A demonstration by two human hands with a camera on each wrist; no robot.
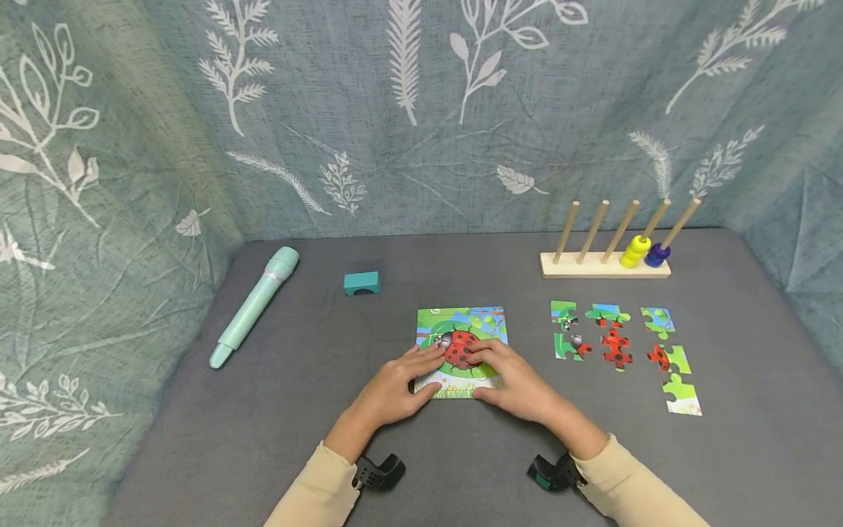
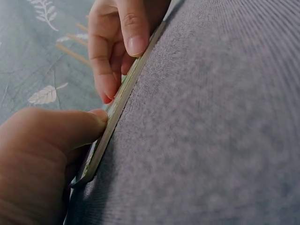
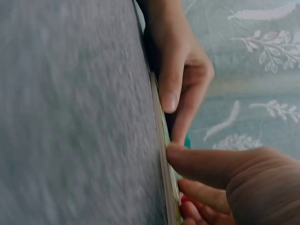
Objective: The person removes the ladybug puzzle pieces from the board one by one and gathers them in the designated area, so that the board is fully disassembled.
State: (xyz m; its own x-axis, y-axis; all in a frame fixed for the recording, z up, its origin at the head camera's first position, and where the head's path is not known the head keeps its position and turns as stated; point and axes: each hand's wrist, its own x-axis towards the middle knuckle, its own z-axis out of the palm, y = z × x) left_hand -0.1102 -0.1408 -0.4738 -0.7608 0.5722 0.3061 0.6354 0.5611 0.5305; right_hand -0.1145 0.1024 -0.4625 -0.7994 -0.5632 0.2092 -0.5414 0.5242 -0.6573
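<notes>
A ladybug puzzle board (image 1: 461, 384) lies flat on the grey table in front of the person. On its left part rests the left hand (image 1: 394, 386), fingers stretched over the picture and thumb at the near corner. The right hand (image 1: 520, 380) touches the right part likewise, its fingertips on the red ladybug. In the left wrist view, the left thumb (image 2: 70, 129) presses at the board's pale edge (image 2: 115, 117). The right thumb (image 3: 206, 161) lies on the same edge in the right wrist view. Palms hide the board's lower sides.
Several loose puzzle pieces (image 1: 617, 348) lie right of the board. Behind them stands a wooden peg rack (image 1: 593, 271) with yellow rings (image 1: 635, 251) and blue rings (image 1: 658, 255). A teal arch block (image 1: 362, 283) and a mint-green tube (image 1: 255, 307) lie to the left.
</notes>
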